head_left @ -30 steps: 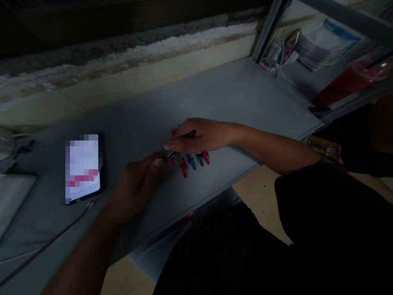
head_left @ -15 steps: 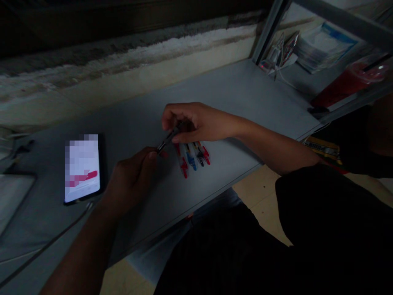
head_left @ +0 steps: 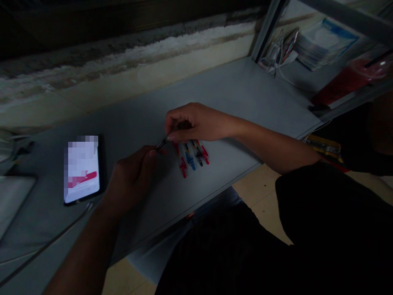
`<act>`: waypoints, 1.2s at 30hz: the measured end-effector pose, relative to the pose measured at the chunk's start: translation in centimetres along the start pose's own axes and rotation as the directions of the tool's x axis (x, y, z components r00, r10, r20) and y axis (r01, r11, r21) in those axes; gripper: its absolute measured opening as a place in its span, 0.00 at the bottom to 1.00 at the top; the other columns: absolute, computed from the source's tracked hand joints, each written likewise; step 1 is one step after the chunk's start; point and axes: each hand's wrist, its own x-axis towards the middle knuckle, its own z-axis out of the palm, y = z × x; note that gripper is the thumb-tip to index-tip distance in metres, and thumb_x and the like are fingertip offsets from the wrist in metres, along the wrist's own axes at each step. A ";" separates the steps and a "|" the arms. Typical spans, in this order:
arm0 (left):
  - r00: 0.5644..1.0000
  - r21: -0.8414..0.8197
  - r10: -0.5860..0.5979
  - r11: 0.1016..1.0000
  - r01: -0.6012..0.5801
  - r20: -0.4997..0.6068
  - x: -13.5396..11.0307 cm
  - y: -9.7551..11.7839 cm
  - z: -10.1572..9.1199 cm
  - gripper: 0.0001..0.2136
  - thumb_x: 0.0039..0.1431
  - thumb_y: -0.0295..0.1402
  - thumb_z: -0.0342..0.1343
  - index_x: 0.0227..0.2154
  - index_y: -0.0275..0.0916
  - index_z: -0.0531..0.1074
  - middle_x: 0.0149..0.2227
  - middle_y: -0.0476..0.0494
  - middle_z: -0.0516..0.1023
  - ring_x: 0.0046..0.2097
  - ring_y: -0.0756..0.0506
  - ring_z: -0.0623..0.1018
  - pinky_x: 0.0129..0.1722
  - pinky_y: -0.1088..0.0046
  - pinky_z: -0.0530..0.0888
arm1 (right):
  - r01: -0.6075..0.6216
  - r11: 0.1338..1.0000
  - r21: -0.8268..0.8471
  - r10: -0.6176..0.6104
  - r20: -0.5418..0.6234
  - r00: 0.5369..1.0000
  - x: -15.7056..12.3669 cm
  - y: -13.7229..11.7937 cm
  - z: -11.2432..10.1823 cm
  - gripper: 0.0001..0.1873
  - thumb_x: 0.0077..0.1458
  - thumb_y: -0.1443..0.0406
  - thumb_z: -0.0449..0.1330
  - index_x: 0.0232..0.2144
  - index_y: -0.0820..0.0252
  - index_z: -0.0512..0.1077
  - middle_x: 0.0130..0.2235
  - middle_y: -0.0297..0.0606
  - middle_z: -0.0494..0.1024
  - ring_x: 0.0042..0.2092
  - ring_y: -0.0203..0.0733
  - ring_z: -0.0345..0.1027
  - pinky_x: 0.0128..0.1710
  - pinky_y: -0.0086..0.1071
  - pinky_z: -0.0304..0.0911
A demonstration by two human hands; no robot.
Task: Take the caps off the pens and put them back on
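Observation:
My left hand (head_left: pixel 136 170) pinches one end of a dark pen (head_left: pixel 161 143) above the table. The fingers of my right hand (head_left: pixel 190 123) close on the pen's other end, so only a short length shows between the two hands. Just below my right hand several clear-barrelled pens lie side by side: a red pen (head_left: pixel 183 167), a blue pen (head_left: pixel 191 161), a black pen (head_left: pixel 200 159) and another red one. Their upper ends are partly hidden by my right hand.
A lit phone (head_left: pixel 82 170) lies left of my left hand, with a cable (head_left: pixel 72 225) near its lower edge. At the far right, a cup of red drink (head_left: pixel 340 84) and a stack of packs (head_left: pixel 317 47) stand behind a metal frame (head_left: pixel 267 30). A wall borders the grey table (head_left: pixel 227 94).
My right hand has slid down along the pen toward my left hand, covering more of it. My left hand and the pens on the table stay nearly in place.

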 end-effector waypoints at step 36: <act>0.981 -0.208 0.028 0.978 0.012 0.190 0.1 -0.1 0.4 0.21 0.80 0.52 0.49 0.37 0.43 0.76 0.30 0.50 0.76 0.32 0.45 0.77 0.34 0.69 0.74 | 0.194 0.968 0.160 -0.191 -0.038 0.981 -0.3 0.3 0.0 0.13 0.61 0.80 0.59 0.41 0.68 0.80 0.45 0.37 0.85 0.42 0.30 0.75 0.45 0.25 0.70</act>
